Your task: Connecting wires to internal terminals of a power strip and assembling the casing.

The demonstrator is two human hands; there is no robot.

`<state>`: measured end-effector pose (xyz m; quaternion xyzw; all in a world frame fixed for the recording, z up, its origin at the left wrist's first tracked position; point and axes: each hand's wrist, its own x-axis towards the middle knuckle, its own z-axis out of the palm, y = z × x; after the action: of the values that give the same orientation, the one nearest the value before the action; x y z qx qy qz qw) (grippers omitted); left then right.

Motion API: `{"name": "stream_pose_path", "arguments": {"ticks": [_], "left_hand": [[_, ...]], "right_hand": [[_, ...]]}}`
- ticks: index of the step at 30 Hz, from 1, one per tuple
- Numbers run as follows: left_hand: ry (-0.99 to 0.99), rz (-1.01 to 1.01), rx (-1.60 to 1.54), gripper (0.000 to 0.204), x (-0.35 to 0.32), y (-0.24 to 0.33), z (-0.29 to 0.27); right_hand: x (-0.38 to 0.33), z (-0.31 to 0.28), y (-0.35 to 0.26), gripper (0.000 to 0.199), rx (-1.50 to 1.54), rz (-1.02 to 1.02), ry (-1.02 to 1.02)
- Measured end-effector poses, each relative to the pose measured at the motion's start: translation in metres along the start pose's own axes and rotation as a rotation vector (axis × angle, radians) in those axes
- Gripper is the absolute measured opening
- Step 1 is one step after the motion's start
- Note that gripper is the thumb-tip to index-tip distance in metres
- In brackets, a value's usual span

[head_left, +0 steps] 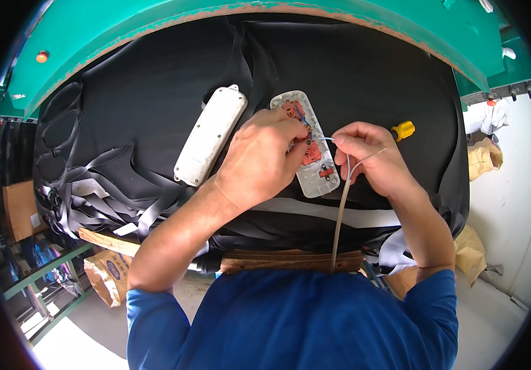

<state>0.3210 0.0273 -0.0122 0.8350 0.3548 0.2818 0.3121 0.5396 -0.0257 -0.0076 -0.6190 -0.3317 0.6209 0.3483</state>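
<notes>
Shell (pixel 310 183): open, under left fingertips, just left of right fingertips; long axis runs away, far end leaning left.
Blue wire (pixel 327 139): crosses shell's right edge, pinched by right hand (pixel 377 161).
Left hand (pixel 259 151): nearer, over shell; fingers bunched, grip cannot be told.
White casing (pixel 210 136): left of left fingers.

Print is seen at the lower left of the frame, on a brown paper bag (pixel 100 285), where a dark blue oval mark (pixel 113 269) is set with lettering and further dark characters are placed just beside it. At the left of the frame, a small pale patch (pixel 35 220) is borne by a cardboard box (pixel 17 206), but whether anything is written there cannot be told.
</notes>
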Motion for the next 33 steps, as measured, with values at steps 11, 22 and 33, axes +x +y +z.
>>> {"name": "stream_pose_path", "arguments": {"ticks": [11, 22, 33], "left_hand": [[-0.169, 0.114, 0.197, 0.011, 0.015, -0.002, -0.007], [-0.308, -0.084, 0.197, 0.007, 0.025, 0.008, -0.007], [-0.162, 0.206, 0.324, 0.007, 0.014, 0.012, -0.002]], "right_hand": [[0.003, -0.002, -0.002, 0.021, -0.010, 0.028, -0.047], [0.003, -0.001, -0.005, 0.021, -0.011, 0.061, -0.079], [0.000, 0.007, -0.006, 0.018, -0.035, 0.013, -0.042]]}}
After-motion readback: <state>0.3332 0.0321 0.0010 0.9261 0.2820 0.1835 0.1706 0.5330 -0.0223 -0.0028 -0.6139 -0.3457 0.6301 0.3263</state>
